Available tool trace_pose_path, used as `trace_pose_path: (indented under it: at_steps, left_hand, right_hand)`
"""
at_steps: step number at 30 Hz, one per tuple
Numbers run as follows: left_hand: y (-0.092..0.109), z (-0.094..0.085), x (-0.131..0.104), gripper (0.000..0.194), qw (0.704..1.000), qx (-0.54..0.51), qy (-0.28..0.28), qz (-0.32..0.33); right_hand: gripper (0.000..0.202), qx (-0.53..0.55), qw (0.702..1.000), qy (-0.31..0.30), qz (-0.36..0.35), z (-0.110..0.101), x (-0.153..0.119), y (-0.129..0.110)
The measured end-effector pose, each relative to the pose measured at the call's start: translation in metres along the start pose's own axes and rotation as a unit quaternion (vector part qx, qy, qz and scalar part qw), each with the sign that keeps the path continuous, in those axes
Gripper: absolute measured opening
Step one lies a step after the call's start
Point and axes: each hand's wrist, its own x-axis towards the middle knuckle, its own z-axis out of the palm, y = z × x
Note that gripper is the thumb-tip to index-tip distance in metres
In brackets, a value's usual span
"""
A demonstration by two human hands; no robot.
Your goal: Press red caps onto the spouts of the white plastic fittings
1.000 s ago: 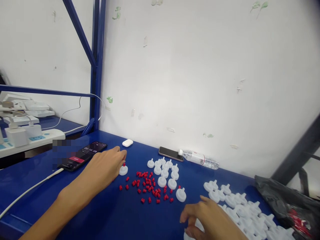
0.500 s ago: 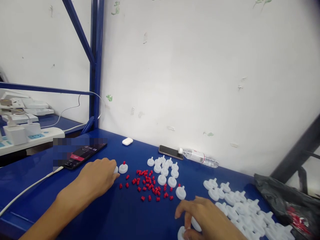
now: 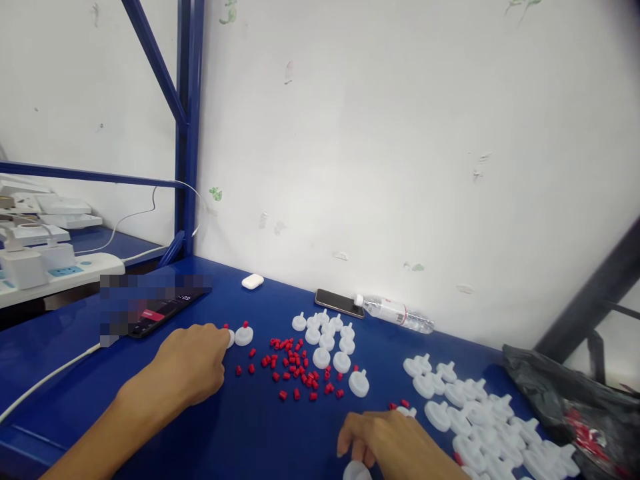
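Observation:
My left hand [image 3: 193, 363] is closed, knuckles up, beside a white spouted cap [image 3: 231, 339] with a red tip that its fingers partly cover. Whatever lies inside those fingers is hidden. Just right of it stands another white spouted cap with a red piece [image 3: 245, 325] on its spout. Curled low at the front, my right hand [image 3: 385, 440] has its fingers on a white cap [image 3: 357, 471] cut off by the bottom edge. Small red caps [image 3: 295, 363] lie scattered between the hands, next to a cluster of white spouted caps [image 3: 321, 358].
Many white caps [image 3: 475, 413] are heaped at the right, beside a black plastic bag [image 3: 545, 393] with red pieces. Along the wall lie a phone [image 3: 339, 303], a clear bottle [image 3: 397, 313] and a white case [image 3: 253, 281]. A cabled phone [image 3: 167, 313] is at the left.
My left hand has drawn back slightly left, showing the cap's red tip. My right hand has moved down and left, uncovering a white cap and two red pieces beyond it.

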Motion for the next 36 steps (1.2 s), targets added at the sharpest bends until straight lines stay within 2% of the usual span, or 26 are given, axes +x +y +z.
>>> trace_pose_path:
  at_steps: [3,6,9,12,14,18,20,23,26,32,36]
  left_hand:
    - [0.003,-0.003,-0.002,0.017,1.000,-0.001,0.000,0.011]
    - [0.008,-0.011,-0.007,0.015,1.000,0.001,0.013,0.027]
    - [0.013,-0.020,-0.014,0.014,0.998,-0.014,0.034,0.055]
    - [0.021,-0.027,-0.023,0.011,0.988,-0.097,0.043,0.108]
    - [0.030,-0.028,-0.028,0.011,0.975,-0.166,0.027,0.148]
    - [0.052,-0.021,-0.034,0.013,0.926,-0.314,0.010,0.209]
    - [0.063,-0.016,-0.036,0.017,0.897,-0.379,0.010,0.227]
    - [0.073,-0.009,-0.037,0.021,0.869,-0.433,0.003,0.240]
    - [0.075,-0.006,-0.035,0.021,0.837,-0.489,-0.001,0.246]
    - [0.072,-0.011,-0.032,0.019,0.744,-0.598,-0.124,0.271]
    - [0.072,-0.015,-0.035,0.022,0.726,-0.617,-0.139,0.271]
  right_hand:
    - [0.054,-0.004,0.998,-0.052,0.029,-0.010,-0.004,-0.013]
    - [0.064,0.005,0.996,-0.070,0.049,-0.018,-0.009,-0.021]
    - [0.064,0.022,0.997,-0.063,0.049,-0.018,-0.012,-0.022]
    - [0.059,0.033,0.998,-0.041,0.039,-0.013,-0.013,-0.021]
    - [0.056,0.039,0.999,-0.016,0.032,-0.008,-0.013,-0.020]
    - [0.055,0.056,0.996,0.064,-0.008,-0.005,-0.014,-0.020]
    - [0.064,0.052,0.994,0.086,-0.030,-0.005,-0.015,-0.021]
    - [0.077,0.060,0.990,0.120,-0.052,-0.005,-0.015,-0.022]
    - [0.082,0.089,0.982,0.144,-0.080,-0.005,-0.014,-0.021]
    - [0.092,0.114,0.977,0.162,-0.073,-0.005,-0.013,-0.023]
    - [0.095,0.125,0.973,0.177,-0.083,-0.005,-0.015,-0.025]
